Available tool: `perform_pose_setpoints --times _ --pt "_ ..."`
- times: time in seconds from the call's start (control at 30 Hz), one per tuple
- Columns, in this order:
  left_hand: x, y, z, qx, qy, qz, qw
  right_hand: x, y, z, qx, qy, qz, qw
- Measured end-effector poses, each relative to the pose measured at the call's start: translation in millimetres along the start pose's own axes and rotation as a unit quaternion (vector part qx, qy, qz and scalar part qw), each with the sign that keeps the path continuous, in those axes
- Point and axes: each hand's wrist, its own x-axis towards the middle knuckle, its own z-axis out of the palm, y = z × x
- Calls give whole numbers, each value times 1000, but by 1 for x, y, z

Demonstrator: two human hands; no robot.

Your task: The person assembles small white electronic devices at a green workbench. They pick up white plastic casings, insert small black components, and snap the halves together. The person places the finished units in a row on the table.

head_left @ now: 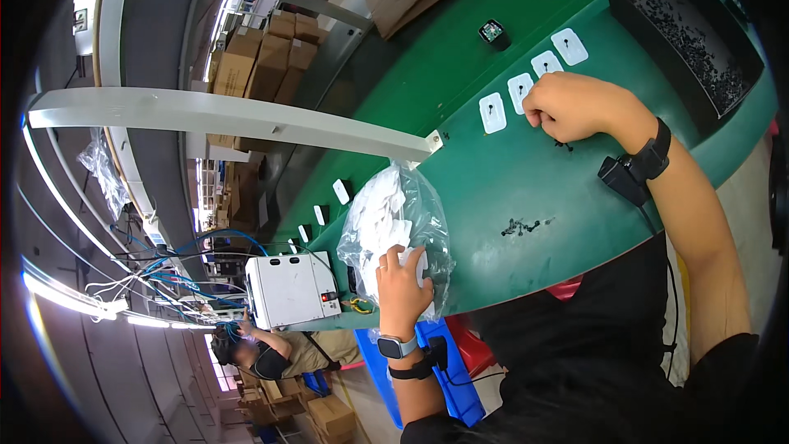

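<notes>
My left hand [401, 289] is at the near side of a clear plastic bag [436, 205] full of white plastic covers [378, 218]. Its fingers curl around one white cover at the bag's mouth. Over the table's right part, my right hand [569, 108] is closed in a pinch, and what its fingertips hold is hidden. Beneath and beside it runs a slanting row of several white rectangular covers [492, 119], each with a small black part on it. A few small black parts [562, 146] lie just below that hand, and a loose cluster of black parts [524, 227] lies nearer me.
A black tray [637, 29] of small black parts stands at the far right. Black square housings [495, 34] stand on the green table [485, 173]. A white machine [292, 289], a grey metal post [246, 115] and blue bins [452, 370] are leftward. Another person [275, 353] is beyond.
</notes>
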Motion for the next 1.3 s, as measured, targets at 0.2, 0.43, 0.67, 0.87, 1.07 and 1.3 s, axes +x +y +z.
perform_pose_setpoints --times 0.2,0.43,0.67,0.87,1.07,1.3 --pt "18 -15 11 66 -3 35 997 -3 2 -7 5 -22 6 1000" --pt "35 -10 1 -194 130 39 972 -2 6 -14 -21 -58 30 998" --pt "76 55 -7 -842 96 -33 529 -2 -1 -11 -31 -117 45 992" --pt "133 105 12 -869 1 -25 493 1 -3 -4 -77 -102 48 991" --pt "147 114 30 -867 -35 -33 496 5 -10 -7 41 -33 -2 999" --pt "136 124 31 -847 -46 -15 529 10 -33 12 160 68 -126 977"
